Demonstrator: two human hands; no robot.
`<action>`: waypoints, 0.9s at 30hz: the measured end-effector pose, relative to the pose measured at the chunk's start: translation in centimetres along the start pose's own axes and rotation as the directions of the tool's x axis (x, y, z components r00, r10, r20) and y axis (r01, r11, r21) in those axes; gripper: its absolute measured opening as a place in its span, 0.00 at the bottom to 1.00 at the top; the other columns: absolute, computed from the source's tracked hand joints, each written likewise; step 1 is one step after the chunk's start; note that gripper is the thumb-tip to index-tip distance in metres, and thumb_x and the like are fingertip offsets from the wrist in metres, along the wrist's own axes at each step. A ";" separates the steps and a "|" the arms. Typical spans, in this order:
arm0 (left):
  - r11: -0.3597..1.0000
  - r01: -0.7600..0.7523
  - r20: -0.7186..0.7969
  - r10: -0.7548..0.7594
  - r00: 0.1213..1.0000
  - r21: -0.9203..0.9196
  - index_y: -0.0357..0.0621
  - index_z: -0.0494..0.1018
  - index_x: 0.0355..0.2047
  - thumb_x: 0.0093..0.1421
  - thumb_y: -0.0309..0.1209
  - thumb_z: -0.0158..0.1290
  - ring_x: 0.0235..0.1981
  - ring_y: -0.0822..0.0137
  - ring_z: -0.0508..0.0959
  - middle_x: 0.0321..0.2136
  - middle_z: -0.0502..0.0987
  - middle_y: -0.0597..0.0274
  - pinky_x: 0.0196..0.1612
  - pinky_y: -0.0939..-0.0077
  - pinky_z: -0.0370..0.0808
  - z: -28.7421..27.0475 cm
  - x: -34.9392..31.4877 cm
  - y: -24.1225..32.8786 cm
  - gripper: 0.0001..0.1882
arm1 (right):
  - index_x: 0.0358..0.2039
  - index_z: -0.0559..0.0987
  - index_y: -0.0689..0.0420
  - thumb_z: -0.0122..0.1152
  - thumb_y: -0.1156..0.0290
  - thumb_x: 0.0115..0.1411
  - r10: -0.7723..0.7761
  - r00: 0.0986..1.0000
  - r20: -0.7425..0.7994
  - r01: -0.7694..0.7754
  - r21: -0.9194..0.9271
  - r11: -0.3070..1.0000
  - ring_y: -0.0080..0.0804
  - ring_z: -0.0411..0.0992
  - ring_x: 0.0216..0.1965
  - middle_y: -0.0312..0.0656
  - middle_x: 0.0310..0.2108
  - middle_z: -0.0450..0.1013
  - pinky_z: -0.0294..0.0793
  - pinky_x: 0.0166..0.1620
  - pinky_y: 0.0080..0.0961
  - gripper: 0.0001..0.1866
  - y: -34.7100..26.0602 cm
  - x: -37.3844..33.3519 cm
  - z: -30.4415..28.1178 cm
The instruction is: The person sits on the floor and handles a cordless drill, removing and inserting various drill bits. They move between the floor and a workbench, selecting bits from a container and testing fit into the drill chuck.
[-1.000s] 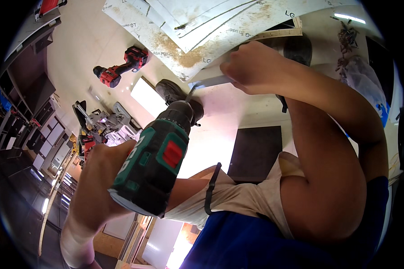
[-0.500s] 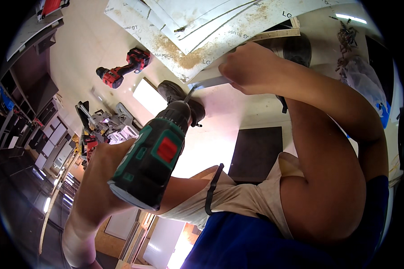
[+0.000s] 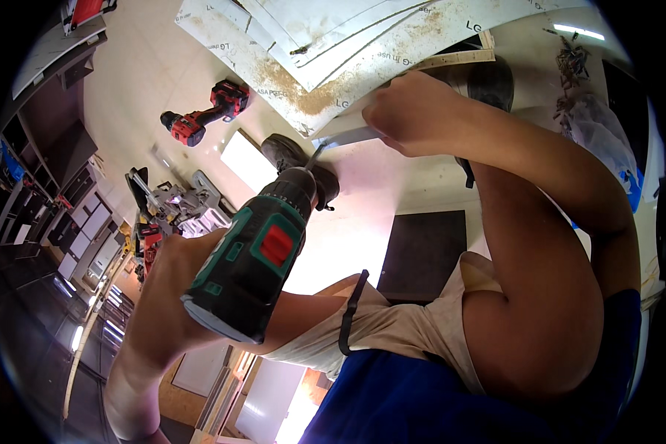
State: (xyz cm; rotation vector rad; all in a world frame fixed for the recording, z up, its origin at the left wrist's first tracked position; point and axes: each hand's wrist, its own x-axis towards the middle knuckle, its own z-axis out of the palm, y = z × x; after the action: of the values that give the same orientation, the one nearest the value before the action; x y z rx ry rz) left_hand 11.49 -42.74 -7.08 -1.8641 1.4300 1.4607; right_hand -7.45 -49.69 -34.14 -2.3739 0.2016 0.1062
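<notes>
Pale workshop floor (image 3: 148, 81), smooth and glossy, with a bright glare patch beside a black shoe (image 3: 288, 152). Lying on it: a red and black cordless drill (image 3: 200, 122) on its side at upper left, well apart from the shoe; white laminated panels (image 3: 362, 44) stacked and overlapping across the top, dusted with brown sawdust (image 3: 296, 78); a heap of dark screws (image 3: 573, 63) at upper right, next to a clear plastic bag (image 3: 599, 133); a dark rectangular mat (image 3: 425, 251) near the middle; a red and grey power saw (image 3: 174, 214) at left, close to the shelving.
</notes>
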 end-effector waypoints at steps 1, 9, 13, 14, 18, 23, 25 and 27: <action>1.000 0.012 0.001 -0.012 1.000 -0.019 0.37 0.75 0.33 0.42 0.31 0.66 0.18 0.58 0.78 0.20 0.77 0.52 0.26 0.70 0.74 0.0 -0.1 0.1 0.19 | 0.23 0.80 0.59 0.62 0.68 0.48 -0.003 1.000 -0.002 0.003 -0.001 1.000 0.46 0.76 0.24 0.46 0.19 0.75 0.75 0.29 0.37 0.07 -0.1 0.1 0.0; 0.962 -0.186 -0.165 0.220 0.961 0.200 0.36 0.75 0.33 0.43 0.30 0.65 0.19 0.60 0.77 0.21 0.76 0.53 0.28 0.70 0.73 0.8 -1.1 -1.4 0.18 | 0.23 0.79 0.59 0.62 0.68 0.48 -0.019 1.000 -0.018 0.018 -0.006 1.000 0.46 0.76 0.23 0.46 0.19 0.75 0.75 0.29 0.37 0.07 0.0 0.1 0.0; 0.985 -0.154 -0.125 0.162 0.979 0.073 0.36 0.75 0.33 0.43 0.29 0.64 0.18 0.66 0.75 0.20 0.76 0.54 0.28 0.72 0.73 0.8 -0.4 -1.0 0.16 | 0.23 0.79 0.59 0.62 0.68 0.48 -0.008 1.000 0.014 0.008 -0.012 1.000 0.46 0.76 0.24 0.47 0.19 0.75 0.75 0.29 0.38 0.07 -0.1 0.2 -0.1; 0.987 -0.150 -0.128 0.157 0.979 0.063 0.36 0.75 0.32 0.43 0.28 0.64 0.18 0.66 0.74 0.20 0.76 0.54 0.28 0.72 0.72 0.8 -0.4 -1.0 0.16 | 0.23 0.79 0.59 0.62 0.68 0.48 -0.004 1.000 0.024 0.005 -0.014 1.000 0.46 0.76 0.24 0.47 0.19 0.75 0.75 0.29 0.38 0.07 -0.1 0.2 -0.2; 0.990 0.014 -0.023 -0.017 1.000 -0.141 0.36 0.74 0.32 0.43 0.27 0.63 0.17 0.66 0.74 0.19 0.76 0.55 0.27 0.73 0.72 0.3 -0.2 -0.3 0.15 | 0.23 0.80 0.59 0.62 0.68 0.49 -0.007 1.000 0.008 0.007 -0.002 1.000 0.46 0.76 0.24 0.47 0.19 0.75 0.74 0.29 0.38 0.07 -0.1 0.2 -0.2; 0.990 -0.143 -0.084 0.141 0.986 -0.014 0.36 0.74 0.32 0.43 0.27 0.63 0.18 0.70 0.73 0.19 0.76 0.54 0.27 0.73 0.72 0.5 -0.2 -0.9 0.15 | 0.24 0.79 0.59 0.61 0.68 0.49 0.003 1.000 0.022 -0.003 -0.006 1.000 0.47 0.76 0.24 0.47 0.20 0.75 0.74 0.29 0.38 0.07 -0.3 0.1 -0.4; 0.990 -0.138 -0.068 0.135 0.989 -0.040 0.36 0.74 0.32 0.43 0.27 0.63 0.18 0.73 0.72 0.20 0.76 0.54 0.27 0.74 0.72 0.4 -0.1 -0.9 0.15 | 0.24 0.79 0.59 0.61 0.68 0.49 0.007 0.999 0.036 -0.007 -0.006 1.000 0.47 0.76 0.24 0.47 0.20 0.75 0.74 0.29 0.39 0.07 -0.3 0.2 -0.4; 0.992 -0.090 -0.040 0.087 0.995 -0.087 0.36 0.74 0.32 0.43 0.26 0.63 0.19 0.75 0.72 0.20 0.76 0.54 0.27 0.74 0.72 0.2 0.0 -0.8 0.15 | 0.25 0.79 0.59 0.61 0.68 0.49 0.014 0.998 0.054 -0.014 -0.007 1.000 0.47 0.76 0.25 0.47 0.21 0.75 0.74 0.30 0.39 0.07 -0.2 0.1 -0.2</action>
State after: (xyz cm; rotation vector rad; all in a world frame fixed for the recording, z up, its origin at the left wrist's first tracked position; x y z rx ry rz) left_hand 12.09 -42.31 -7.41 -1.9109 1.5053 1.5644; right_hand -7.27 -49.75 -33.89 -2.3734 0.1921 0.1772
